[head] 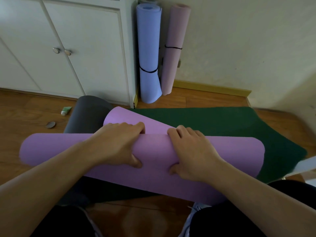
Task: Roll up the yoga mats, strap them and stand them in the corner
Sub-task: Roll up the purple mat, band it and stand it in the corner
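Two hands, left hand (118, 144) and right hand (191, 151), grip the half-rolled purple yoga mat (153, 146) lying over a green mat (222, 124) on the floor; strapped blue mat (148, 53) and pink mat (174, 48) stand at 12 o'clock.

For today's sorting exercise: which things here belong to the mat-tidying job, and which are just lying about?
Job: purple mat, left hand, right hand, green mat, grey mat, strapped blue mat, strapped pink mat.
Lying about: small tube, round lid, cupboard.
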Demonstrator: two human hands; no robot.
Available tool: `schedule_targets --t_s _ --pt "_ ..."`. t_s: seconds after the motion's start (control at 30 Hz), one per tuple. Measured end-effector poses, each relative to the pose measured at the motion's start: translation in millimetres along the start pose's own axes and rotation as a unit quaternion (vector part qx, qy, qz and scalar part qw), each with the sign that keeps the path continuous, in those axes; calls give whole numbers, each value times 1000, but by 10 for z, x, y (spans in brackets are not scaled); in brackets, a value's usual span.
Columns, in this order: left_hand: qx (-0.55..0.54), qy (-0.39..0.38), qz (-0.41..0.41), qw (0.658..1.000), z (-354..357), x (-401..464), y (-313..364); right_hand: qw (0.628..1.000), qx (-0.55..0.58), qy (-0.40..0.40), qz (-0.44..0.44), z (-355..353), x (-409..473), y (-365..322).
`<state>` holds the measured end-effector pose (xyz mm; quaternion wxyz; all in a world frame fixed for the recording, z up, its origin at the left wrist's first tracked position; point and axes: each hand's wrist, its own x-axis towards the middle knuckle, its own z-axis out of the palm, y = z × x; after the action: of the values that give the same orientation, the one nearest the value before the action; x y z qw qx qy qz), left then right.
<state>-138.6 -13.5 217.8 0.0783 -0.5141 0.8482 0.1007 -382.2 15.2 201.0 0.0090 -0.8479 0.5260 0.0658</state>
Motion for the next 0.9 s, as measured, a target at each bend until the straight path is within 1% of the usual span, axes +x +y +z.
schedule_targets --t_s 0.13,0.17,0.3,0.43,0.57,0.7,0.8,0.9 --pt "-32 -16 9 999 20 -14 -22 1000 25 16 -3 -3 -16 24" --pt "-27 -15 13 999 34 -16 -28 999 34 15 1 -17 -20 39" --pt "55 11 20 998 113 15 22 999 47 -15 15 -36 -21 67" --pt "64 38 18 997 92 18 48 999 32 -15 7 -19 -33 31" --pt "21 18 6 1000 12 -6 35 1000 -2 -16 9 15 -34 -14" --pt "-20 -14 -1 1000 -3 -21 12 1000 31 3 4 -23 -10 32" --pt "16 -14 12 1000 47 -9 31 999 46 -6 15 -74 -19 58" --pt "34 2 -2 999 66 12 63 998 51 -11 17 -77 -22 44"
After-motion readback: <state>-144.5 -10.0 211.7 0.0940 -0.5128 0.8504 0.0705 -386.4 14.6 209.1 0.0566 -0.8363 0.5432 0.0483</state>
